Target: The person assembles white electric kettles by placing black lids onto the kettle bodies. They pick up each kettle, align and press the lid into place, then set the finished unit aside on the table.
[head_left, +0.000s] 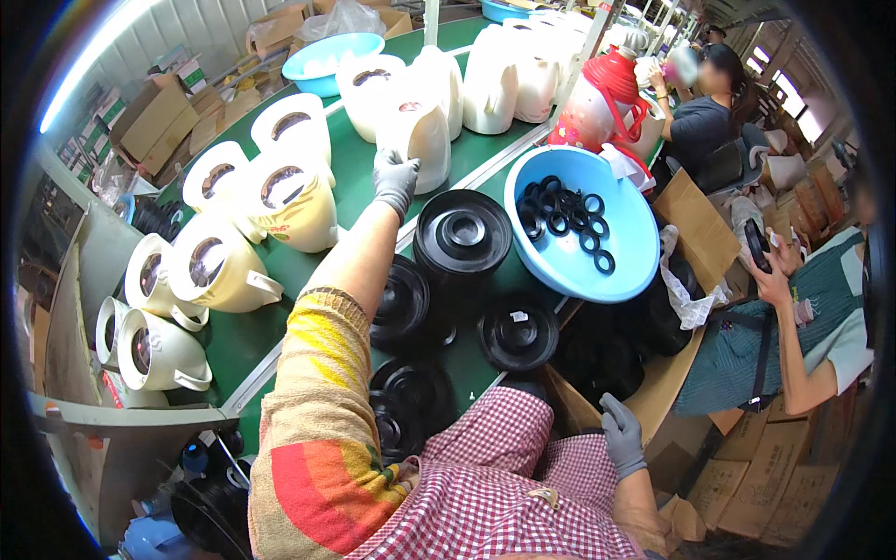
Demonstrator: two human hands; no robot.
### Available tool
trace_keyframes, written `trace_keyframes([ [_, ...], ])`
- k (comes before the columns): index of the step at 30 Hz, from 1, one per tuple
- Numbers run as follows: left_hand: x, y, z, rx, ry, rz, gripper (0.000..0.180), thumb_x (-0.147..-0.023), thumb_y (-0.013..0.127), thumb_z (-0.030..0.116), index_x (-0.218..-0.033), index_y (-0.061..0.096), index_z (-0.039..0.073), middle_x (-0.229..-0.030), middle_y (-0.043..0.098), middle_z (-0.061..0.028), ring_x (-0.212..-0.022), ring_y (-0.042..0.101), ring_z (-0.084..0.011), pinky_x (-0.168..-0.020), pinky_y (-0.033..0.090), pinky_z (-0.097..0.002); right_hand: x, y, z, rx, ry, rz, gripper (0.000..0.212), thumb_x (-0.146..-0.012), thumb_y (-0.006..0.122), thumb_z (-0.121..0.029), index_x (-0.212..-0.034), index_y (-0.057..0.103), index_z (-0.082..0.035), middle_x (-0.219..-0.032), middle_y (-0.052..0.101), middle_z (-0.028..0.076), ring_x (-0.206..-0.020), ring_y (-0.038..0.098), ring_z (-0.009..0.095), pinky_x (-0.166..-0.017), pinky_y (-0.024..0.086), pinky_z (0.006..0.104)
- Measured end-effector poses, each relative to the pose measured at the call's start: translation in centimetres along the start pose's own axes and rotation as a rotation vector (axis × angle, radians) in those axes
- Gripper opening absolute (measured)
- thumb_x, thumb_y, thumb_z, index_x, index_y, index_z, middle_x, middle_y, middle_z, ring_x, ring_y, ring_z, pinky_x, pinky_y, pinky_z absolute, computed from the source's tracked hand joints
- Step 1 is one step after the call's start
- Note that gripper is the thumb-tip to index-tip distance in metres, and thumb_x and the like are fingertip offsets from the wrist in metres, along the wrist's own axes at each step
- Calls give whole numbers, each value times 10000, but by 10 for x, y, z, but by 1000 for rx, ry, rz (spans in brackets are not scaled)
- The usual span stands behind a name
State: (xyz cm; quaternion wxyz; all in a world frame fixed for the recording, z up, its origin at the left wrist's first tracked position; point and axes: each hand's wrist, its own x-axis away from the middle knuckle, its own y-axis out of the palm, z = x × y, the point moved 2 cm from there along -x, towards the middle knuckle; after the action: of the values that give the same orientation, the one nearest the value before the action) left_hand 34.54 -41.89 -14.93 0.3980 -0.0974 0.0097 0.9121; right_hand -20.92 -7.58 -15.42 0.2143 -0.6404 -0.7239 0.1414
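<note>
My left hand, in a grey glove, reaches forward over the green work surface. Its fingers are closed against the lower side of a white jug body; how far they wrap round it is partly hidden. Just nearer than that hand stands a stack of round black plastic bases, with more black discs around it. My right hand, also gloved in grey, is by my lap beside an open carton. It holds nothing and its fingers are loosely apart.
Several cream jugs lie or stand along the left. A light-blue basin holds black rings. Behind it stands a red flask. A co-worker's hand holds a black ring at right; another person sits farther back.
</note>
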Motion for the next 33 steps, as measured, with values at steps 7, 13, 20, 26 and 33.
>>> trace_keyframes([
  [7,-41,-18,11,-294,145,24,399,-888,691,244,-1119,557,-53,-980,656,-146,-883,610,-212,-828,496,-338,-9,5,26,108,21,-31,384,-898,595,-101,-1246,597,62,-1212,651,203,-1133,625,262,-970,481,337],
  [13,-144,-40,85,-867,633,158,622,-806,624,226,-1391,467,83,-1340,519,-185,-1237,501,-340,-1006,426,-447,-18,5,26,62,201,21,369,-921,571,-74,-1271,594,41,-1248,635,180,-1153,605,249,-1004,459,337],
  [20,-192,1,34,-1245,251,-6,680,-775,685,332,-1394,447,185,-1519,291,-151,-1338,311,-479,-1097,355,-511,2,-3,18,111,367,35,362,-924,559,-78,-1259,596,53,-1239,640,184,-1167,594,264,-1022,442,332],
  [26,-175,0,29,-964,272,277,374,-742,706,184,-1100,651,91,-1285,533,-130,-1213,481,-372,-1038,413,-420,35,1,27,120,378,-13,364,-928,552,-79,-1266,588,54,-1228,646,170,-1146,604,250,-1017,450,325],
  [33,-171,-48,152,-738,429,413,474,-716,788,246,-1133,650,68,-1198,612,-180,-1178,534,-350,-993,444,-404,40,5,15,-7,352,46,359,-923,577,-79,-1259,599,45,-1239,643,171,-1149,603,261,-1019,447,331],
])
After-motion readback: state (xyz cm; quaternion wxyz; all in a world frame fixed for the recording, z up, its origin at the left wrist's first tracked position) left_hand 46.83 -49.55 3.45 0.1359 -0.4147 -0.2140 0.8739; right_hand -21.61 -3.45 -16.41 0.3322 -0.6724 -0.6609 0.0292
